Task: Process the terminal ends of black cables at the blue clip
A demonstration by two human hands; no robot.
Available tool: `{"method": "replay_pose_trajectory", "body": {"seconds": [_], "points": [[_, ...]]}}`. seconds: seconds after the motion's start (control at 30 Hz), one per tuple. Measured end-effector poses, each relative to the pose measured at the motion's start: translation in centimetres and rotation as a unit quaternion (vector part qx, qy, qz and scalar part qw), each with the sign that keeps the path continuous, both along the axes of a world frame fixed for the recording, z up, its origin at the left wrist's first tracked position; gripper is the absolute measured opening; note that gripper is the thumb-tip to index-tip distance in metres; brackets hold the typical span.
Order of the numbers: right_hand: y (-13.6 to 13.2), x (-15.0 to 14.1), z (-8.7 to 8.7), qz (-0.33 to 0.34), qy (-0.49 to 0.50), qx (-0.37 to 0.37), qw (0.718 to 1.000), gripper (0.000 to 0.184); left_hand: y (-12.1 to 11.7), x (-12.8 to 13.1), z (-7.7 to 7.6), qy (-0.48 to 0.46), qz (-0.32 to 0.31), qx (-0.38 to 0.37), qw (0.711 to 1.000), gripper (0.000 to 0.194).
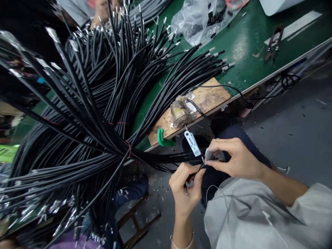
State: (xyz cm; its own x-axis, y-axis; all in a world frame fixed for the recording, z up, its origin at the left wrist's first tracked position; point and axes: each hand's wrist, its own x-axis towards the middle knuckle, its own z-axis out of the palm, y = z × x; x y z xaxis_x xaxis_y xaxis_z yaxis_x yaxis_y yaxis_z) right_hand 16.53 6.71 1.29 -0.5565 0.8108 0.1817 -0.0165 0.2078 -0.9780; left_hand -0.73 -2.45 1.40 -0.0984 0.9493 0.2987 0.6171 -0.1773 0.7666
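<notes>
My left hand [185,185] is closed, thumb and fingers pinching a black cable [201,166] near its end. Thumb and forefinger of my right hand [237,159] meet at the cable's stripped tip; what lies between them is too small to make out. A grey covering [209,154] wraps the right forefinger. Just beyond the fingertips, a light blue plastic clip [193,145] hangs from a tape-wrapped lump [180,112] on a wooden board [212,95]. Its lower end nearly meets the cable tip. More black cables [166,158] run in from the left, under the hands.
A large heap of black cables [103,93], tied with red string, covers the left of the green table [241,52]. Thread snips [274,43] and a plastic bag [193,19] with black pieces lie beyond. A green hook [164,139] grips the board's edge. Another person's hand [102,12] shows behind.
</notes>
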Motion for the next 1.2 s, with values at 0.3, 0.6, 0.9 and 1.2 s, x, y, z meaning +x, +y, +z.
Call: {"method": "replay_pose_trajectory", "body": {"seconds": [0.3, 0.6, 0.9, 1.2], "points": [[2.9, 0.3, 0.1, 0.209, -0.071, 0.0, 0.975, 0.008, -0.1, 0.0, -0.3, -0.01, -0.089, -0.078, 0.993, 0.01], [-1.2, -1.5, -3.9, 0.002, 0.141, 0.023, 0.99, 0.045, -0.3, 0.9, -0.6, -0.058, 0.012, -0.051, 0.997, 0.022], [-2.0, -3.4, -3.7, -0.063, 0.145, 0.183, 0.97, 0.035, -0.2, 1.1, 0.2, -0.058, 0.03, -0.094, 0.993, 0.041], [-3.4, -4.5, -4.8, 0.179, 0.303, -0.44, 0.826, 0.044, 1.2, -1.0, 0.3, -0.104, -0.119, -0.003, 0.987, 0.017]]}}
